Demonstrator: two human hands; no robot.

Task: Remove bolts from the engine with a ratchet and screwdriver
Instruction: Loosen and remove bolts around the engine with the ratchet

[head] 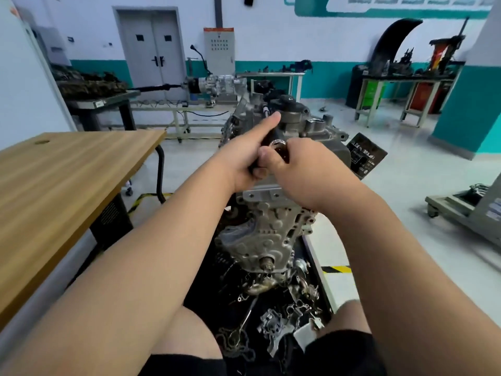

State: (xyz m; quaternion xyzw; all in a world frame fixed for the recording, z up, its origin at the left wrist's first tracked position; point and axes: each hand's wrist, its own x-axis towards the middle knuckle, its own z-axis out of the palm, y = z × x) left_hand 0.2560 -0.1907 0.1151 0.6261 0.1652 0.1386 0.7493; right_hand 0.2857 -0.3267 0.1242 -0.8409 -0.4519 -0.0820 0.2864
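Atop the grey cast-metal engine point(271, 234), the left hand point(244, 161) is gripping a dark, silver-ringed tool point(279, 145), forefinger extended as a guide, while the right hand point(306, 172) is clasping its head, apparently steadying it.

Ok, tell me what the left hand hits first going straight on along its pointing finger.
Probably the round grey metal housing under the black cap on the engine, just beyond the left hand; depth is unclear.

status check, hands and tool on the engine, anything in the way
Left hand grips dark silver-ringed tool, index finger straight. Right hand pinches its head atop grey metal engine. Tool tip hidden by hands; loose metal parts lie below, apart.
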